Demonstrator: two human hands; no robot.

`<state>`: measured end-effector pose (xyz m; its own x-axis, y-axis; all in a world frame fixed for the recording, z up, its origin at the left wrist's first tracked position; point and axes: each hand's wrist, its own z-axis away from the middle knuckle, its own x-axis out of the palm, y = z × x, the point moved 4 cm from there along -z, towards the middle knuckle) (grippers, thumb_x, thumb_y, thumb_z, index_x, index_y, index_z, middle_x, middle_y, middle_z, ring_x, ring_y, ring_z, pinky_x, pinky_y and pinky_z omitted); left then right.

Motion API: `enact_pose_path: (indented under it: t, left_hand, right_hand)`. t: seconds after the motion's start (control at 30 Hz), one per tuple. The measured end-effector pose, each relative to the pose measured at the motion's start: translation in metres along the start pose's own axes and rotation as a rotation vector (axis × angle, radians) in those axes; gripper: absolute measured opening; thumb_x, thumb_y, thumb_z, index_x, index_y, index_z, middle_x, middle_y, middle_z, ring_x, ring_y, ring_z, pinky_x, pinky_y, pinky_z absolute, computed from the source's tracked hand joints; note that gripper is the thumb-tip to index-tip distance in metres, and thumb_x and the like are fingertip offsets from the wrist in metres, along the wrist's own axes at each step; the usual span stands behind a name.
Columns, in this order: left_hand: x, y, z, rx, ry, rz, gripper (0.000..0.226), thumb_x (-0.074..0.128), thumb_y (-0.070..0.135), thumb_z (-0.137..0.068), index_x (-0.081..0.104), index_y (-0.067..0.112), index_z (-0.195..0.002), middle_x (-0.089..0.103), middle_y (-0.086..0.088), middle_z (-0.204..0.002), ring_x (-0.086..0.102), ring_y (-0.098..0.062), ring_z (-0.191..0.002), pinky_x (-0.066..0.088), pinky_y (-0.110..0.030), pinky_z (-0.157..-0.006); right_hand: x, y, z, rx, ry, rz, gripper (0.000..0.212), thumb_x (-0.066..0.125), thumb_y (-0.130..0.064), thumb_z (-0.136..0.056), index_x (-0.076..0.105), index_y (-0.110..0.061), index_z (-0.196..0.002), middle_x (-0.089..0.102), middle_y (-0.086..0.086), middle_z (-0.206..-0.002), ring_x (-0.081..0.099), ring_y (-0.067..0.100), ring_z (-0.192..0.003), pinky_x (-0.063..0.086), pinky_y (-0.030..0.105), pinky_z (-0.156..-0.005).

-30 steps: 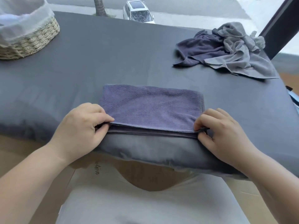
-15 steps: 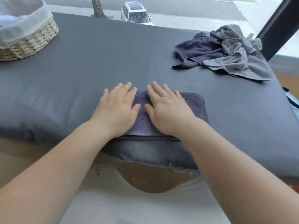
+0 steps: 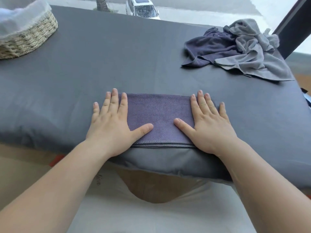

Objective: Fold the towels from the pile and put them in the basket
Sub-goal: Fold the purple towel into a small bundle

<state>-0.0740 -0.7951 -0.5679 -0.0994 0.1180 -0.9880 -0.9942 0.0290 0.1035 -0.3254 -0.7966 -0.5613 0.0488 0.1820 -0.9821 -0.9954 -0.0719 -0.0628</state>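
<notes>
Pressing left hand [image 3: 111, 125] and right hand [image 3: 208, 126] flat on the ends of the folded towel [image 3: 159, 115], grip wide, holding nothing, I have its long axis lying side to side along the bed [image 3: 117, 56] edge nearest me, the basket [image 3: 33, 39] far past its left end, nearer my left hand.

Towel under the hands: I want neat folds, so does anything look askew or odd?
Nothing stands out. The towel lies flat and square under the left hand and right hand, near hems aligned.
</notes>
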Motion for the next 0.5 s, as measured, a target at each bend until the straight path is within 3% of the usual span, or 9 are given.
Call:
enact_pose_path:
  t: [0.23, 0.37, 0.5]
  left_hand:
    - [-0.011, -0.007, 0.005, -0.015, 0.051, 0.047, 0.102, 0.012, 0.091, -0.075, -0.007, 0.034, -0.157, -0.017, -0.013, -0.164, -0.014, -0.027, -0.152, -0.006, -0.050, -0.123]
    - [-0.018, -0.025, 0.005, -0.114, 0.110, 0.131, 0.074, 0.030, 0.067, -0.093, 0.011, 0.035, -0.157, 0.013, -0.014, -0.165, 0.007, -0.031, -0.152, 0.004, -0.051, -0.123]
    - [-0.026, -0.029, 0.009, -0.075, 0.198, 0.220, 0.056, 0.049, 0.052, -0.094, 0.046, 0.033, -0.146, 0.041, -0.006, -0.153, 0.030, -0.031, -0.141, 0.025, -0.046, -0.117]
  right_hand:
    - [-0.025, -0.021, 0.001, -0.003, 0.002, 0.195, 0.096, 0.003, -0.080, -0.088, -0.007, -0.019, -0.161, -0.016, 0.007, -0.168, -0.023, 0.024, -0.153, -0.013, 0.058, -0.120]
    - [-0.030, -0.068, -0.004, -0.134, 0.087, 0.077, 0.092, 0.005, -0.076, -0.091, -0.008, -0.018, -0.161, -0.017, 0.005, -0.168, -0.022, 0.023, -0.153, -0.012, 0.057, -0.121]
    - [0.002, -0.078, -0.012, -0.146, 0.046, -0.024, 0.094, 0.005, -0.080, -0.089, -0.008, -0.020, -0.161, -0.015, -0.002, -0.168, -0.020, 0.021, -0.154, -0.011, 0.056, -0.122]
